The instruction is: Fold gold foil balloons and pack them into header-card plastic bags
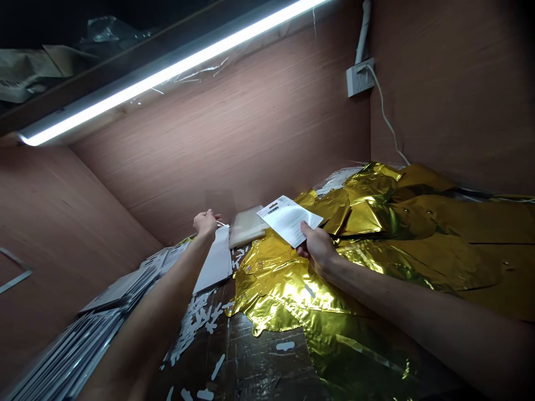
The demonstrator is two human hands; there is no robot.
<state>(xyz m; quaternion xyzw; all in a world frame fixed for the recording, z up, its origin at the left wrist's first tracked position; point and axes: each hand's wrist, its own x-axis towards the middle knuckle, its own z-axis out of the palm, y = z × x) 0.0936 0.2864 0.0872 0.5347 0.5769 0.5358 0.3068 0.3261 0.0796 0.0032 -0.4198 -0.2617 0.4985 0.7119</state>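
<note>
My right hand (pixel 317 245) grips a white card (pixel 288 220) by its lower right corner, thumb on top. The card has printing and a slot-shaped hang hole near its upper left edge. My left hand (pixel 207 221) is raised near the back wall with its fingers pinched together. A thin white strip (pixel 222 224) sticks out from those fingertips. White sheets (pixel 215 259) lie just below the left hand. To their right is a stack of clear plastic bags (pixel 247 225). Flat gold foil pieces (pixel 284 278), like uninflated balloons, spread beneath and beyond the right hand.
Rows of packed cards in clear sleeves (pixel 83 340) line the left side. White paper cutouts (pixel 200 317) are scattered on the dark tabletop (pixel 267 356). Wooden panels (pixel 234 139) enclose the bench. A lit tube lamp (pixel 167 75) hangs above, and a socket (pixel 360 78) with a cable is at right.
</note>
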